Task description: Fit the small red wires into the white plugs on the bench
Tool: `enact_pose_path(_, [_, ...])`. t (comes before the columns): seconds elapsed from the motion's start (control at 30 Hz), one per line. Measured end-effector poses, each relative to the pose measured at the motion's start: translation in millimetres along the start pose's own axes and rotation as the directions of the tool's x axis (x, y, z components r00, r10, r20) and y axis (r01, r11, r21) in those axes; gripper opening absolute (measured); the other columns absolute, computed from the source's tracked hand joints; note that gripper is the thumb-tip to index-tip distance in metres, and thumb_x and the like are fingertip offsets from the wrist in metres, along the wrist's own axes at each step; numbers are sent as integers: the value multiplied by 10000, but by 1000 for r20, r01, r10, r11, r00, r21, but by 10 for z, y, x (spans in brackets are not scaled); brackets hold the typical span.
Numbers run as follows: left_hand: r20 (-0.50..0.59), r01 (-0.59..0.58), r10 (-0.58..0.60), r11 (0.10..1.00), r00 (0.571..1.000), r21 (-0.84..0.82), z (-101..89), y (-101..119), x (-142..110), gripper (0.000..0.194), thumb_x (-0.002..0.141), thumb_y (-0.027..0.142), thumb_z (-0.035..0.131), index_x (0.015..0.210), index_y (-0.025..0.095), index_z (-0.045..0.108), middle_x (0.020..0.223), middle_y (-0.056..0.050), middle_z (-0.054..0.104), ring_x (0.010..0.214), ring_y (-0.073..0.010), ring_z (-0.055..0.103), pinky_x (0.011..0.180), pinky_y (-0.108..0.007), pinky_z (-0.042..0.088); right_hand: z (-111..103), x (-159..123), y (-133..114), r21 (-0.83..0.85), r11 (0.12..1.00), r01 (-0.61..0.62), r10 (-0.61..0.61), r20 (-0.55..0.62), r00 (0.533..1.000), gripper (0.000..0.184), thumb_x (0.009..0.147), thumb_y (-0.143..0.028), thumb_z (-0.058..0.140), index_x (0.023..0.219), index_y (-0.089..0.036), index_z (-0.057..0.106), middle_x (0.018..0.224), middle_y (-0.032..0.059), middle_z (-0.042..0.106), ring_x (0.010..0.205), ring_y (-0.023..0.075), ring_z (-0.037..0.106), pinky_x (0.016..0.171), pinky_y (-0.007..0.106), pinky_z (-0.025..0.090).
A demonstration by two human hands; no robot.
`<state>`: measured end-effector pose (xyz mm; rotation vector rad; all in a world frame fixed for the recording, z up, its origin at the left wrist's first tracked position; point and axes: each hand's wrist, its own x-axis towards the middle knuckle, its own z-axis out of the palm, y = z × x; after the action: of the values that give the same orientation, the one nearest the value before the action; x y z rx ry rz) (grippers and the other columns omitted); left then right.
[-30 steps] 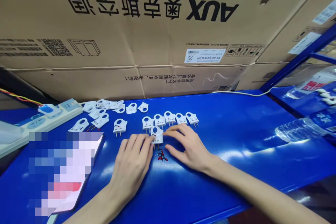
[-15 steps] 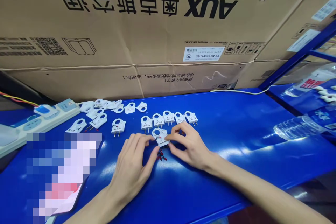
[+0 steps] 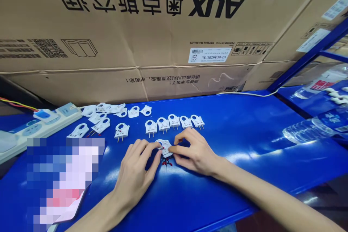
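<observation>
A white plug housing [image 3: 164,148] with a ring-shaped top lies between my two hands near the middle of the blue table. My left hand [image 3: 137,168] pinches its left side, thumb and forefinger close to a small red-tipped part on its face. The right hand [image 3: 194,151] is closed on its right edge. Just below it is a little heap of red-tipped parts with dark leads [image 3: 166,162]. Behind my hands stands a row of several similar white plugs [image 3: 163,125] with metal pins. One more plug [image 3: 121,130] lies apart to the left.
Several white housings [image 3: 108,108] are piled at the back left beside a white power strip [image 3: 35,128]. A blurred-out flat object [image 3: 67,210] lies at front left. A large cardboard box [image 3: 152,43] walls the back. Water bottles [image 3: 307,130] lie at right, near a blue metal post [image 3: 296,63].
The plug housing has come slightly nearer to me and tilted flatter. My left thumb and forefinger have closed in on its face. The view has shifted slightly.
</observation>
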<state>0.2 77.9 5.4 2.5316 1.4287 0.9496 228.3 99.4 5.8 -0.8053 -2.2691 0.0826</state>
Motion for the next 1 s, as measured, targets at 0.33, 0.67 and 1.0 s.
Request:
enact_pose_path(0.33, [-56, -24, 24, 1000, 998, 1, -34, 0, 26, 102, 990, 222, 579, 1023, 207, 674, 817, 1, 610, 747, -162, 554, 716, -309, 421, -17, 14, -12, -10, 1000, -1, 0, -27, 1000, 146, 931, -149, 640, 1017, -228, 727, 991, 48, 663, 886, 176, 564, 782, 328, 477])
enact_pose_path(0.67, [-37, 30, -35, 991, 999, -132, -8, -24, 23, 129, 1002, 270, 570, 990, 210, 684, 669, 42, 504, 662, -138, 492, 693, -298, 408, -6, -11, 4, -16, 999, 29, -30, -9, 1000, 146, 935, -175, 647, 1045, -229, 726, 1003, 50, 664, 883, 184, 551, 773, 336, 457])
enact_pose_path(1.0, [54, 125, -118, 981, 992, -146, 2, -27, 11, 153, 1006, 268, 523, 953, 225, 660, 688, 44, 508, 670, -141, 509, 712, -307, 416, -6, 0, -18, -50, 998, 27, -27, 14, 1000, 136, 948, -186, 638, 1038, -231, 729, 989, 38, 656, 870, 175, 538, 760, 322, 425])
